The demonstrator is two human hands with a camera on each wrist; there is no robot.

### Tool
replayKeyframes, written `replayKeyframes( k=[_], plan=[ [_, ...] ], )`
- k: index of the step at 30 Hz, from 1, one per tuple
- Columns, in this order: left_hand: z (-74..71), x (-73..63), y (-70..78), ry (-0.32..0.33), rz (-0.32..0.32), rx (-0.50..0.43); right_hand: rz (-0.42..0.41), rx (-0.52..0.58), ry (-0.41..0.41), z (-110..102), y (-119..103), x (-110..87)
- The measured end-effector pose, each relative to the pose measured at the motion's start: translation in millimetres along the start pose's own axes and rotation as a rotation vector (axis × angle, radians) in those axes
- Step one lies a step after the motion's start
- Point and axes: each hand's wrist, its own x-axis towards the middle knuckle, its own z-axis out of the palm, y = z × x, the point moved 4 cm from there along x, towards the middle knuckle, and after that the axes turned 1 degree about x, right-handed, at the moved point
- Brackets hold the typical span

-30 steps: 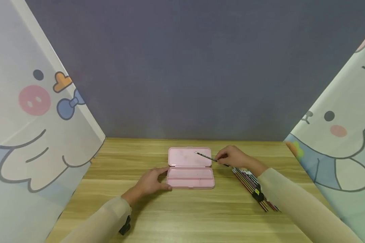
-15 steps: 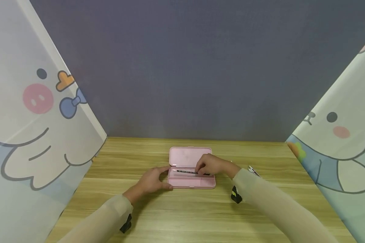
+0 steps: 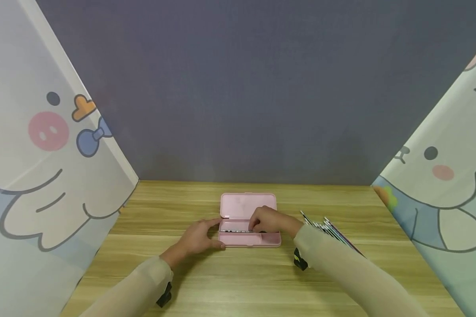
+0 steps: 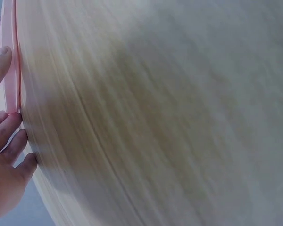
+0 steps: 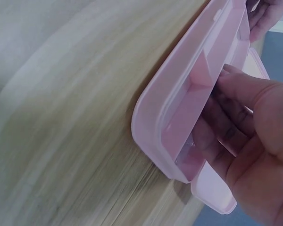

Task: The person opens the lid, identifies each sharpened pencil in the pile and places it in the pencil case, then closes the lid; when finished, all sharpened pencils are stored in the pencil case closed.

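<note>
A pink pencil case (image 3: 240,246) lies with its lid (image 3: 238,204) folded back. My left hand (image 3: 196,237) rests against its left end, thumb at the front edge and forefinger near the hinge, fingers fairly straight. My right hand (image 3: 266,220) reaches into the long rear compartment, fingertips pinching a dark patterned pencil (image 3: 234,231) that lies along the divider. Those fingers cover the right part of the pencil. In the right wrist view, the fingers (image 5: 217,117) dip behind the divider, while the small front compartment (image 5: 186,117) shows its bare floor.
Several pencils (image 3: 333,231) lie in a loose pile on the wooden table (image 3: 238,286), right of the case and partly under the right sleeve (image 3: 341,259). A dark grey panel (image 3: 238,92) rises behind the table, with cartoon-printed panels at both sides.
My right hand has carried the pencil leftward from beside the pile, lowered it into the rear compartment and shifted it forward to the divider. The left hand stays at the case.
</note>
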Motion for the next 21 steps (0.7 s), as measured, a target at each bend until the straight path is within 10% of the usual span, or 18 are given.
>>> replayKeyframes(
  k=[21],
  plan=[
    [-1.0,-1.5,1.6,0.009,0.01,0.021,-0.019,0.086,0.127,-7.9,13.9,-17.0]
  ],
)
